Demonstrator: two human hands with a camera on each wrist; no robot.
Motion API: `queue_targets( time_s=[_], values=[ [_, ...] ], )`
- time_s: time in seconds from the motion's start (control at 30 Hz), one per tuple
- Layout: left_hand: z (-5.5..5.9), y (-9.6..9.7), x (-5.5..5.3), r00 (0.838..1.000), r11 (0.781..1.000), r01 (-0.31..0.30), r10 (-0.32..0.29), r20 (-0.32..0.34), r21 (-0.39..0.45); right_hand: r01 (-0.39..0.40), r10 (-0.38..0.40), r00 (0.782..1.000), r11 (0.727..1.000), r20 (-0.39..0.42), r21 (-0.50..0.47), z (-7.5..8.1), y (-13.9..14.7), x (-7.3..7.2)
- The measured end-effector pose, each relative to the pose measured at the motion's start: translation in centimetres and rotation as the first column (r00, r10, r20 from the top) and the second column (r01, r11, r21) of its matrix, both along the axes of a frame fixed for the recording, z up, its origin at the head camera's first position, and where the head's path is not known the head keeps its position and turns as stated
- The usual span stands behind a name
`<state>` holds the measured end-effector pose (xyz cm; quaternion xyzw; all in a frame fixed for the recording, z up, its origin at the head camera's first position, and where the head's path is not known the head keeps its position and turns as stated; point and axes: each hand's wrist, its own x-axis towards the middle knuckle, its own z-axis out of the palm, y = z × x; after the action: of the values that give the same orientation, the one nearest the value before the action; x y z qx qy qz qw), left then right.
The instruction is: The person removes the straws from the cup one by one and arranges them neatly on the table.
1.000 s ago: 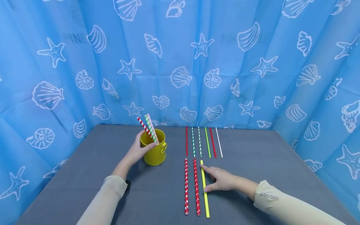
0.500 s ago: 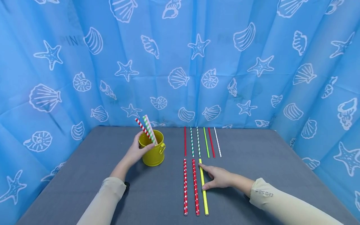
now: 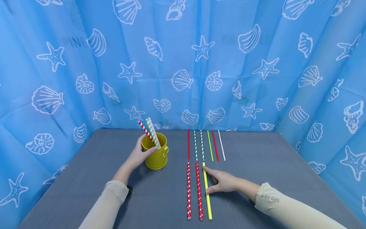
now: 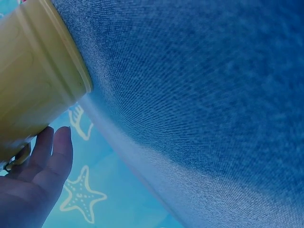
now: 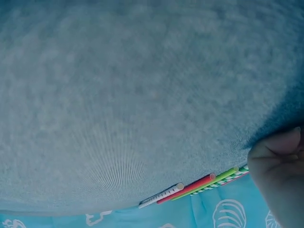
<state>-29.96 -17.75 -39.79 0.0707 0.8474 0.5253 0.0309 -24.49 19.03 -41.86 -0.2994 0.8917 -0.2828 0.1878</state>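
Note:
My left hand [image 3: 139,155] grips a small yellow metal bucket [image 3: 156,159] at its rim, thumb on the near side. In the left wrist view, fingers [image 4: 59,154] lie against the bucket [image 4: 35,71]. Leaning inside are a red-and-white striped straw [image 3: 145,128], a green-and-white striped straw [image 3: 151,128] and a pale pink straw [image 3: 154,128]. My right hand [image 3: 224,181] touches a yellow straw [image 3: 208,203] from the right, index finger at the far end and thumb near the middle. Left of it lie two red straws with white patterns [image 3: 188,190]. The right wrist view mostly shows cloth.
Beyond the near straws lies a row of several thinner straws: red [image 3: 188,144], green-striped [image 3: 195,144], light green [image 3: 210,145], another red [image 3: 215,146] and white patterned [image 3: 221,145]. A grey cloth [image 3: 166,197] covers the table. A blue shell-print curtain [image 3: 160,63] stands behind.
The yellow straw has slid slightly away from the person, so its ends now line up with the two red straws. The right hand moved with it. The left hand stays on the bucket.

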Motion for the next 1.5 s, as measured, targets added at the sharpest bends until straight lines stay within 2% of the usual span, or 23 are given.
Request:
queue_targets(
  time_s=[0.13,0.27,0.4,0.63,0.83,1.0,1.23,1.33,1.5],
  values=[
    [-0.1,-0.1,0.1,1.000,1.000,0.001,-0.001,-0.001,0.006,0.001,0.007,0.994,0.998,0.109,-0.068,0.5,0.0,-0.2],
    [-0.1,-0.1,0.2,1.000,1.000,0.005,-0.005,-0.002,0.013,0.081,-0.048,0.969,0.988,0.241,-0.130,1.4,0.1,-0.6],
    [-0.2,-0.1,0.1,1.000,1.000,0.009,-0.009,-0.002,0.016,0.143,-0.097,0.957,0.977,0.272,-0.157,2.7,0.0,-1.4],
    [-0.2,-0.2,-0.2,1.000,0.999,-0.004,0.004,0.012,0.045,0.101,-0.056,0.977,0.971,0.205,-0.215,5.1,-1.5,-3.6],
    [-0.3,-0.1,0.1,1.000,0.999,-0.016,0.017,-0.010,0.031,0.109,-0.069,0.986,0.954,0.149,-0.281,6.8,-3.9,-5.7],
    [-0.4,0.1,0.1,0.999,0.999,-0.026,0.026,-0.020,0.034,0.144,-0.101,0.983,0.943,0.155,-0.300,7.6,-5.8,-7.2],
    [-0.5,0.2,0.1,0.999,0.999,-0.036,0.037,-0.029,0.038,0.190,-0.174,0.982,0.929,0.079,-0.317,8.1,-8.4,-8.6],
    [-0.5,0.1,0.0,0.999,0.999,-0.043,0.044,-0.029,0.034,0.233,-0.222,0.972,0.910,0.072,-0.343,7.9,-10.0,-9.2],
    [-0.4,0.2,0.0,0.998,0.998,-0.048,0.049,-0.031,0.032,0.307,-0.281,0.952,0.868,0.124,-0.389,7.7,-12.4,-10.1]
  ],
)
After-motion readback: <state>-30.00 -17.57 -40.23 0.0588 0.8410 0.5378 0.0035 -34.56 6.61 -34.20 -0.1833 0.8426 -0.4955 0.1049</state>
